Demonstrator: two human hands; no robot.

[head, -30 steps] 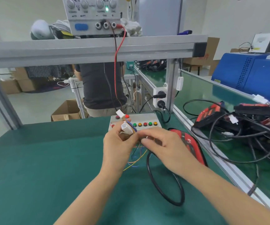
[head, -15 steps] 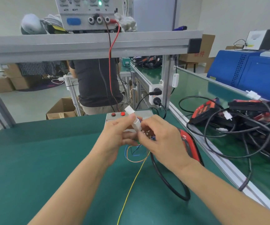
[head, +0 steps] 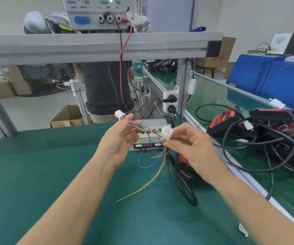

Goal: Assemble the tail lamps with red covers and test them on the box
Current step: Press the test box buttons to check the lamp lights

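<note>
Well apart, hands [head: 119, 138] [head: 188, 147] hover above the mat's [head: 36, 174] bare middle.

The right hand [head: 190, 145] hides most of the tail lamp [head: 182, 159], and both hands cover part of the test box [head: 153, 137]. The top edge cuts off the power supply [head: 96, 13]; its labels are too blurred to read.

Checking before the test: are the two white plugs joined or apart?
Apart. The right hand pinches one white plug; the other plug sits by the left hand, with loose wires between.
</note>
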